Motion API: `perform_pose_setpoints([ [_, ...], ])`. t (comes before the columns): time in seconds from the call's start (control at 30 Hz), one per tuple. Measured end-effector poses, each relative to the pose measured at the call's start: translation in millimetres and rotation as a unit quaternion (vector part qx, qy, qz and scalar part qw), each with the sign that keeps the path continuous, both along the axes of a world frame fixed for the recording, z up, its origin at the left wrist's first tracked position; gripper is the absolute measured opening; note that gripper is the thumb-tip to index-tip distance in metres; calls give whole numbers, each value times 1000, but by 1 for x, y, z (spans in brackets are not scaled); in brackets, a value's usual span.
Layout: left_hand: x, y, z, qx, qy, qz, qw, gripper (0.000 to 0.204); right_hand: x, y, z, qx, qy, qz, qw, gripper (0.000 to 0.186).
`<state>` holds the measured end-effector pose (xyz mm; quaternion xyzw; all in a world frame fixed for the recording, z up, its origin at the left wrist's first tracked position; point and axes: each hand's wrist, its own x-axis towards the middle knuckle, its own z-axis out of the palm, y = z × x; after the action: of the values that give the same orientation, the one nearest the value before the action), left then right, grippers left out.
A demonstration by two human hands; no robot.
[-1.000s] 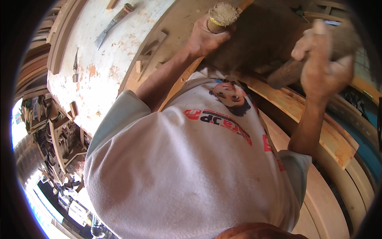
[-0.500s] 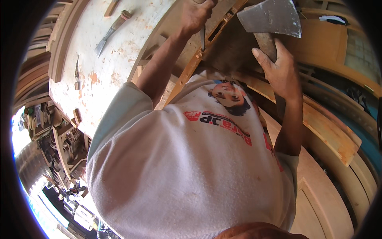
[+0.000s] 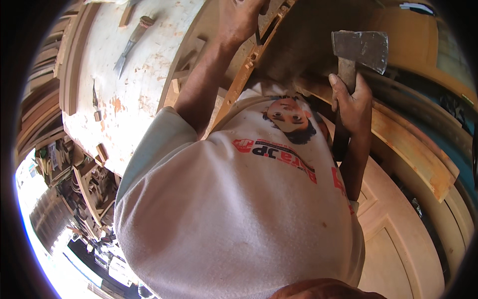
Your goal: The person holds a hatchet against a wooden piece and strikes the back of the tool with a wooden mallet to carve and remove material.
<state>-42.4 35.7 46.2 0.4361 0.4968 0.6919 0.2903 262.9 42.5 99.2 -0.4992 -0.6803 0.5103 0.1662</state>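
A: What did we record at the left?

B: We recorded strips along the edge of the bench, and the spare chisel flat on its top. Lying flat, it could hardly roll, and the bare area around it probably made it easy to pick up.

A: And the left hand?

B: We found it clenched around the chisel, though the frame cut off the grip. The dark blade pointed down at the rail; we could not tell whether its tip touched.

A: Where was the rail?

B: It slanted between bench and shirt, slotted face in view. We judged that this angle kept the slot within reach of both hands. Its support was hidden.

A: The right hand?

B: We saw it grasping the axe close below the head, thumb along the handle, presumably for control. The head was raised, well apart from the chisel. Its cutting edge faced right, its blunt end left, which we took as the safer side to turn toward the left hand.

A: Farther right?

B: We noted boards lying lengthwise, apparently stored there, beside a door panel.
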Motion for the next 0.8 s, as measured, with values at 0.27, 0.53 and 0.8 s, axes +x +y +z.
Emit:
perform_pose_setpoints([
  [0.27, 12, -3, -2, -44, -45, 59, 996, 42, 2, -6, -14, -24, -6, -5, 1000, 34],
  [0.53, 16, -5, 7, -73, 2, 61, 995, 43, 1, -7, -18, -39, -9, -12, 999, 36],
  [0.8, 17, -2, 7, -99, 42, 18, 994, 40, 1, -5, -21, -46, -13, -4, 999, 38],
])
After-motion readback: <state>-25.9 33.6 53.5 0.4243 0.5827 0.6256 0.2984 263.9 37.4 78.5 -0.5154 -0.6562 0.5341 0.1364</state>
